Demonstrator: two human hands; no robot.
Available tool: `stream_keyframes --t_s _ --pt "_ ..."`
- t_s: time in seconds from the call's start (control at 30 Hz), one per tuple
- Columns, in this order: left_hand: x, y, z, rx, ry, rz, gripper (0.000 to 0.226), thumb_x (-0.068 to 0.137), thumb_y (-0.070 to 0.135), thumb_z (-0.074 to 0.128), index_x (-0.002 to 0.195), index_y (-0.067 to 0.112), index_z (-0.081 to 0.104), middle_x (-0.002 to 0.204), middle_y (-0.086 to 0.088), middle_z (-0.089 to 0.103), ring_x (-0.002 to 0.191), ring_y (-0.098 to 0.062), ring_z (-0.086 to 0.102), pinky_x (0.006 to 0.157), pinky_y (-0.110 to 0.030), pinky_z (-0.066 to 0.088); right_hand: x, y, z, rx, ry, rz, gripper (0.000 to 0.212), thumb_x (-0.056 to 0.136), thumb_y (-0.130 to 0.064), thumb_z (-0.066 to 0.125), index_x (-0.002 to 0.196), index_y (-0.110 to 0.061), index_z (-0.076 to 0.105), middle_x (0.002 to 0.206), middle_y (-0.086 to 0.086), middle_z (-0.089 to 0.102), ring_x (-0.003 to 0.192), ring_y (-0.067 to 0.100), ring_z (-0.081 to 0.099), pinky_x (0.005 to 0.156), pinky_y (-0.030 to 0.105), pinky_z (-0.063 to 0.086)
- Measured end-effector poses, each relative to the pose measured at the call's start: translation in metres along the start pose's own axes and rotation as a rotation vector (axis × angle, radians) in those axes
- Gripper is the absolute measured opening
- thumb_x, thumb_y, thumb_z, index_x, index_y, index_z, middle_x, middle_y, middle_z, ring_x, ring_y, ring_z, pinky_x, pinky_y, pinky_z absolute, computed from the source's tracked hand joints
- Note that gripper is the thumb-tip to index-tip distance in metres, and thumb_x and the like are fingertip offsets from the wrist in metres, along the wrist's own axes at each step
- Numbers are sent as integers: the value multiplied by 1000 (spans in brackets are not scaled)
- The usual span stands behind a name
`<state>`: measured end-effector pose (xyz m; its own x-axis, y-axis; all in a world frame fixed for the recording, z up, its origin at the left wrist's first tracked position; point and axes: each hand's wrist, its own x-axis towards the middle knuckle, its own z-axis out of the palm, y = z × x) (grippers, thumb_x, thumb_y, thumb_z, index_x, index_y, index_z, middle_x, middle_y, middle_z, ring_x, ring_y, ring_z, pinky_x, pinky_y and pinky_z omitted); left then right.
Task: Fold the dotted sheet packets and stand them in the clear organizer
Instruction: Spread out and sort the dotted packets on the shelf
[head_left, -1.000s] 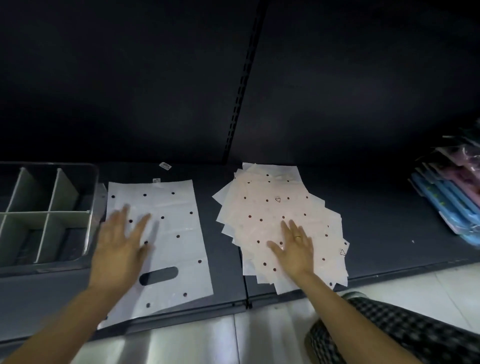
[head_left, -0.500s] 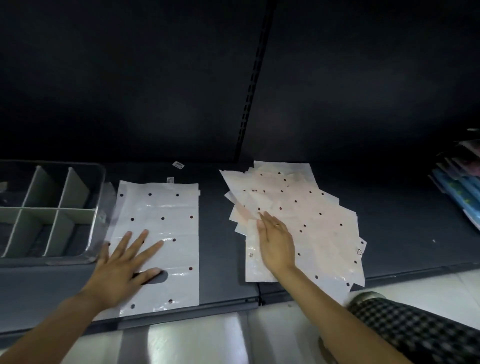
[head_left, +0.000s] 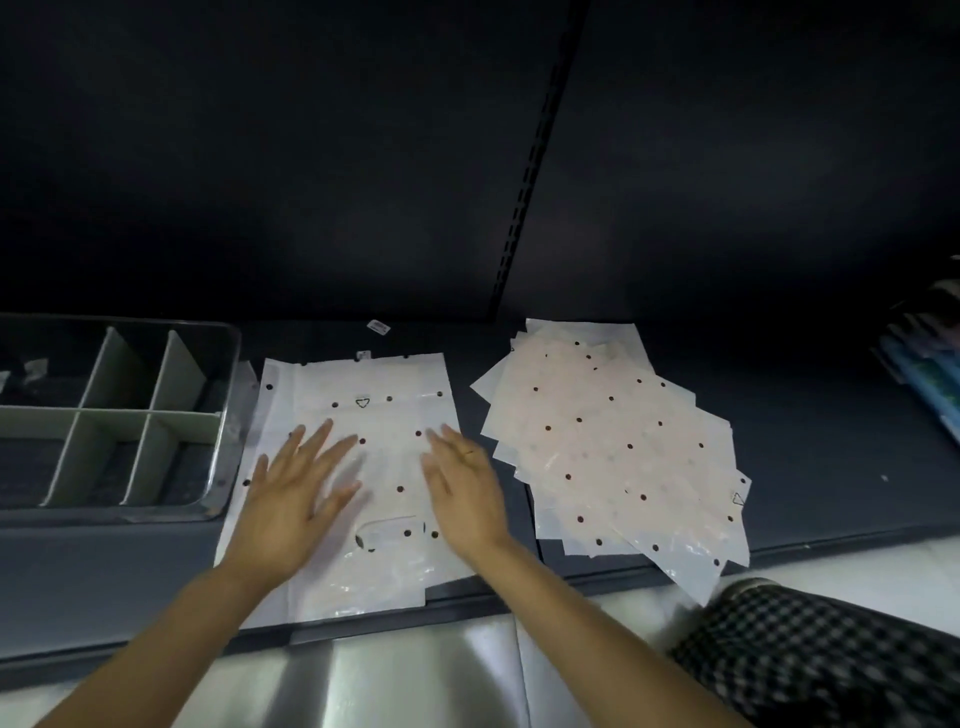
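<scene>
A white dotted sheet packet (head_left: 384, 379) lies flat on the dark shelf, on top of another one whose edges show at the left. My left hand (head_left: 291, 499) rests flat on its left half, fingers spread. My right hand (head_left: 462, 488) lies flat on its right half, fingers straight. To the right sits a fanned pile of several more dotted packets (head_left: 613, 447), untouched. The clear organizer (head_left: 228, 364) with grey-green dividers stands at the far left of the shelf, next to the flat packet.
The shelf's front edge (head_left: 831, 545) runs just below the packets, with pale floor beneath. Coloured packaged goods (head_left: 930, 379) lie at the far right. A small label (head_left: 378, 326) sits behind the flat packet. My checkered-clad knee (head_left: 810, 654) is at lower right.
My right hand left the fanned pile and came left onto the flat packets. A second dotted packet now lies on top of the first one. My left hand slid up.
</scene>
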<state>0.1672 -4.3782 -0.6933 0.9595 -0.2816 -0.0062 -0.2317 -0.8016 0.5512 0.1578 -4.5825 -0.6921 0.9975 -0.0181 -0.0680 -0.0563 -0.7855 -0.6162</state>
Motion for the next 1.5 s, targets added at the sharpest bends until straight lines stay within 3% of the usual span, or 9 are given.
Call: stream_keyframes --t_s 0.13,0.37,0.53,0.67,0.83,0.97,1.07,1.27,1.5 --pt "-9 -16 28 320 -218 32 77 68 82 -9 140 52 -11 149 17 -27 140 -14 -28 111 -59 -7 -9 92 -45 -531 28 155 62 95 -59 18 149 -34 2 158 -4 -7 146 24 -9 116 45 -7" --pt "-16 -60 16 343 -229 51 76 76 83 0 144 51 5 156 17 -7 144 -13 -18 110 -53 -22 -24 180 -80 -620 -65 181 58 80 -71 -12 134 -54 -27 152 -13 -24 142 20 -23 115 52 -12" --pt "-12 -93 1 412 -240 40 64 85 76 14 145 51 15 157 18 9 144 -6 -11 109 -60 -5 -15 205 -111 -558 -129 165 58 87 -70 9 140 -56 -9 149 -23 -20 141 9 -20 115 45 -13" --pt "-7 -90 -5 404 -265 -22 64 81 81 21 141 58 18 156 21 12 144 -6 -4 110 -50 -12 0 209 -133 83 210 281 29 93 -42 50 122 -38 56 139 -13 44 138 16 29 116 39 19" --pt "3 -43 1 359 -179 34 64 81 79 21 141 57 17 155 19 11 145 -12 2 112 -46 -14 -4 230 -143 -298 212 413 42 92 -37 56 131 -23 54 141 -3 46 130 20 36 104 35 36" --pt "0 -25 18 361 -280 123 71 75 82 4 141 56 8 154 22 -6 142 -5 -19 112 -48 -16 -2 218 -139 -360 377 406 21 94 -22 54 102 -15 71 111 4 66 104 25 52 76 31 43" --pt "-5 -25 17 338 -304 94 78 72 83 1 143 52 3 154 21 -9 141 -6 -21 110 -45 -21 2 190 -136 -426 474 340 23 94 -24 51 93 -13 71 92 7 68 94 28 55 76 34 36" --pt "-3 -16 6 319 -332 110 79 71 85 2 142 52 5 154 24 -6 141 -3 -17 113 -43 -15 11 85 -72 -166 231 195 20 93 -25 50 92 -16 68 90 4 69 81 25 63 63 29 41" --pt "10 42 30 237 -332 267 82 70 83 -8 143 45 -8 152 21 -15 142 -4 -16 113 -26 -14 10 27 -24 413 -67 279 27 94 -26 54 94 -3 68 92 12 71 86 27 67 86 42 52"
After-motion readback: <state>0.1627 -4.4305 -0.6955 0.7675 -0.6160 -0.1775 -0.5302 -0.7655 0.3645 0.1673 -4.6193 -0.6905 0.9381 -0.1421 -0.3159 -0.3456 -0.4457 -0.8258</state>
